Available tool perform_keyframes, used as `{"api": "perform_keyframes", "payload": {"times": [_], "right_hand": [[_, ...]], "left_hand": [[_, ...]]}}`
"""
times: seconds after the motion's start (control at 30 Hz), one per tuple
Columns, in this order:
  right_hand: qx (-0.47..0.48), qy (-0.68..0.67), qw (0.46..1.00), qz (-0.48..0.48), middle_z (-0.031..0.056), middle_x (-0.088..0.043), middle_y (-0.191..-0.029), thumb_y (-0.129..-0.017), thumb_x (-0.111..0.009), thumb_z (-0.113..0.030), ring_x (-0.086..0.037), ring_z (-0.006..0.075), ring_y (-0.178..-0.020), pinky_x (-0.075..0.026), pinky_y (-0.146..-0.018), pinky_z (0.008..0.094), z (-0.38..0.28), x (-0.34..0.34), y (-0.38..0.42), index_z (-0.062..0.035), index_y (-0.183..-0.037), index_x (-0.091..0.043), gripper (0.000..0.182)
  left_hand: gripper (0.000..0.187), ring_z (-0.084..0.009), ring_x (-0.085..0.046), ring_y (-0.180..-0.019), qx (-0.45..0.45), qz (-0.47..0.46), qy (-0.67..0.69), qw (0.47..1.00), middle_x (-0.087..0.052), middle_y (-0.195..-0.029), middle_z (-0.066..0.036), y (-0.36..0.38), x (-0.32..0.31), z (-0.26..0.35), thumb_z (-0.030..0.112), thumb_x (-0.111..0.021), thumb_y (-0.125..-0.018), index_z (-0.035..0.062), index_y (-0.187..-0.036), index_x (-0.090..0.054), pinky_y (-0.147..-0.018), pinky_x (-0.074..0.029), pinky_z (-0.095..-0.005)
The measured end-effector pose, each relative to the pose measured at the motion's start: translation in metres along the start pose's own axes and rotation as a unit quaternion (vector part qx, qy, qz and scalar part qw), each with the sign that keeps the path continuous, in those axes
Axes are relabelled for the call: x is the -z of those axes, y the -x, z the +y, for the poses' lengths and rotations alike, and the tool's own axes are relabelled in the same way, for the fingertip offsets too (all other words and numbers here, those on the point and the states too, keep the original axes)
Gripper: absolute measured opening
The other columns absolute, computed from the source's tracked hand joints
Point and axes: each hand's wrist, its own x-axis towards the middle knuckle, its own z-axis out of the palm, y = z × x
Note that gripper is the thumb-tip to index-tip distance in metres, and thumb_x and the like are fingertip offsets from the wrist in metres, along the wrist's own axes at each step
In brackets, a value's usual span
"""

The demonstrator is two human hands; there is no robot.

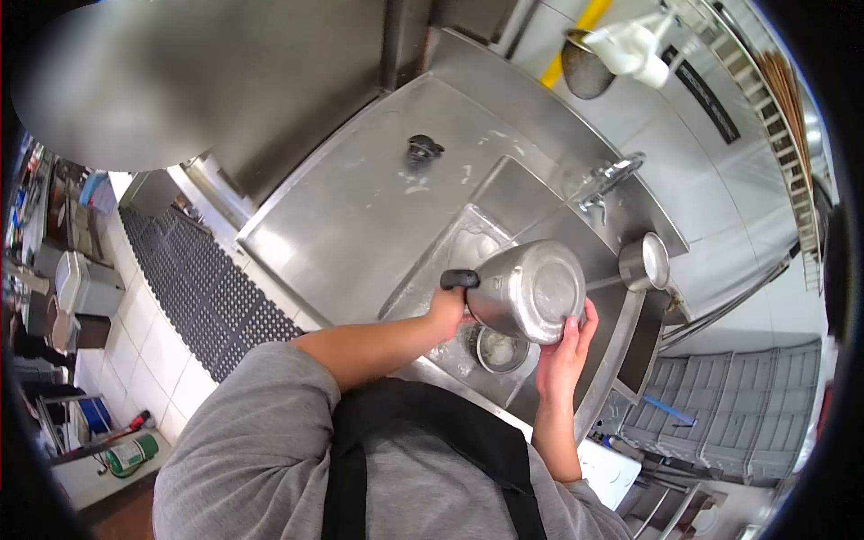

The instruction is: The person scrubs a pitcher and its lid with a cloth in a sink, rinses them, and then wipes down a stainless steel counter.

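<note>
Over the sink I hold a steel pot with a black handle. It is tilted on its side, its ringed base turned up toward me and to the right. My left hand is closed at the handle, its fingertips partly hidden by the pot. At the lower right edge of the base, my right hand grips with its thumb against the metal. Below the pot, inside the sink basin, sits a small round metal bowl. The inside of the pot faces away from view.
A chrome faucet rises behind the sink. Right of it stands a small steel pot. A black object lies on the wet steel drainboard. A strainer hangs on the wall; a black mat covers floor at left.
</note>
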Motion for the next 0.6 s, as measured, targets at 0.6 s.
{"api": "perform_keyframes", "payload": {"times": [0.6], "right_hand": [[-0.025, 0.102, 0.974, -0.202, -0.0002, -0.051, -0.103, -0.1, -0.046, -0.028, -0.047, 0.0093, -0.083, -0.043, -0.07, 0.0273, 0.064, -0.298, -0.012, -0.0118, -0.132, -0.04, 0.036]], "left_hand": [[0.019, -0.0406, -0.06, -0.081, -0.509, 0.225, -0.458, 0.693, -0.063, -0.082, -0.021, 0.07, 0.263, 0.213, 0.013, -0.064, -0.083, 0.0023, -0.098, -0.058, -0.072, -0.046, -0.044]]}}
